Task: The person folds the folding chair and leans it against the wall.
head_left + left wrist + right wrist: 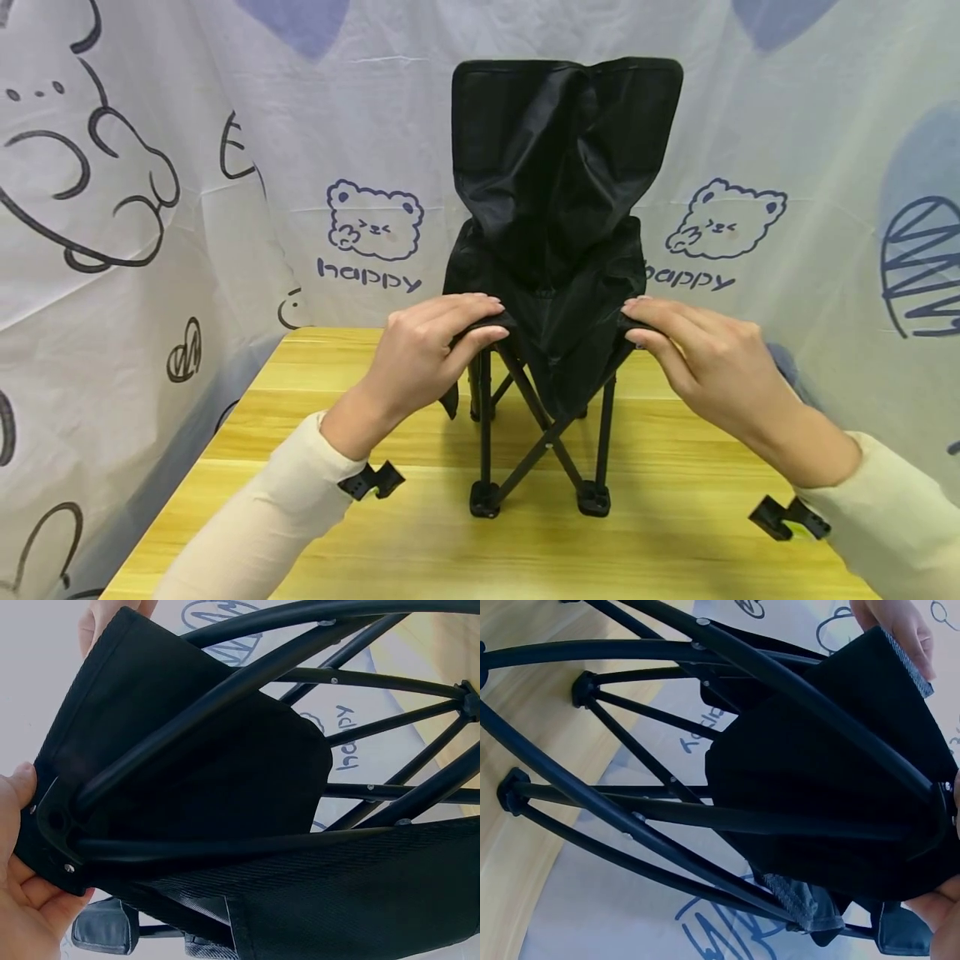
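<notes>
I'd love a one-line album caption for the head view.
A person's left grip and right grip hold a black folding chair by its front seat corners on a wood-grain table.

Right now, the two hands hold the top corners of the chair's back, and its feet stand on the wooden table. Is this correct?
Not quite: in the head view, the hands hold the front corners of the seat, not the back. The feet of the chair do stand on the wooden table.

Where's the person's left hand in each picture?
Head: the left hand is just left of centre.
Left wrist: the left hand is at lower left.
Right wrist: the left hand is at the top, towards the right.
Shared landmark: the black seat.
</notes>
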The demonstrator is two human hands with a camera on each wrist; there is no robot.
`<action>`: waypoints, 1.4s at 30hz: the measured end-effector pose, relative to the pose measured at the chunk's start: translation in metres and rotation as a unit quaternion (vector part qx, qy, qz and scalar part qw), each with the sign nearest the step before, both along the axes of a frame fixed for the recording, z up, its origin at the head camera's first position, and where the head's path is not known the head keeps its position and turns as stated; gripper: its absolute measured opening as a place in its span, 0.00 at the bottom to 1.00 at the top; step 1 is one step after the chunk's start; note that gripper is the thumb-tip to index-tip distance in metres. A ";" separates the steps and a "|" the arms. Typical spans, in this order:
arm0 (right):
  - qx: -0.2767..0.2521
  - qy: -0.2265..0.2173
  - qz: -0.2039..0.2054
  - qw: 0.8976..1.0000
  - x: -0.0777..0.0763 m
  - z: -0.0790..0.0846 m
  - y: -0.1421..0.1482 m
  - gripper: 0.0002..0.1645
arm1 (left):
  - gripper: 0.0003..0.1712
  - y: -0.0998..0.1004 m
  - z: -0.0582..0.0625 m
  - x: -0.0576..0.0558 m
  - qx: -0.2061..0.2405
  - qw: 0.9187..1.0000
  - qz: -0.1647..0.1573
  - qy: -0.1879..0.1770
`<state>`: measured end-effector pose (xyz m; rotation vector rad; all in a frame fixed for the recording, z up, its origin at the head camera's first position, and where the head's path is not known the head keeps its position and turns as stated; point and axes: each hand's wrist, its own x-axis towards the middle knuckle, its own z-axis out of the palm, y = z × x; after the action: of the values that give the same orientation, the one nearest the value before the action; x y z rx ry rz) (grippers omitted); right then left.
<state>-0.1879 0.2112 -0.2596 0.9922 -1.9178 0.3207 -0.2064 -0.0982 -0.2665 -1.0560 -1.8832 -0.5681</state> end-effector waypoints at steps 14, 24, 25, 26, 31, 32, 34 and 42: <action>-0.039 -0.045 -0.009 0.998 0.004 0.003 -0.011 0.30 | 0.22 0.009 0.004 0.000 0.017 1.000 0.006 -0.007; -0.058 -0.067 -0.015 0.996 0.007 0.005 -0.022 0.24 | 0.17 0.018 0.008 0.001 0.029 1.000 0.010 -0.002; -0.058 -0.069 -0.015 0.996 0.008 0.005 -0.024 0.25 | 0.17 0.019 0.009 0.002 0.028 1.000 0.010 -0.003; -0.057 -0.069 -0.014 0.996 0.008 0.006 -0.025 0.25 | 0.16 0.020 0.010 0.002 0.027 1.000 0.011 -0.004; -0.058 -0.058 0.003 0.997 0.008 0.009 -0.033 0.29 | 0.16 0.026 0.014 0.004 0.020 1.000 0.008 -0.007; -0.058 -0.056 0.006 0.997 0.008 0.009 -0.035 0.29 | 0.16 0.027 0.014 0.004 0.018 1.000 0.006 -0.007; -0.059 -0.052 0.015 0.997 0.008 0.010 -0.039 0.29 | 0.16 0.030 0.015 0.004 0.016 1.000 0.000 -0.008; -0.057 -0.047 0.049 0.996 0.011 0.011 -0.051 0.29 | 0.15 0.038 0.015 0.005 0.017 0.999 -0.039 -0.013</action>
<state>-0.1774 0.1601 -0.2489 1.0119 -1.9147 0.5364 -0.2015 -0.0605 -0.2515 -1.1080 -1.8555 -0.6584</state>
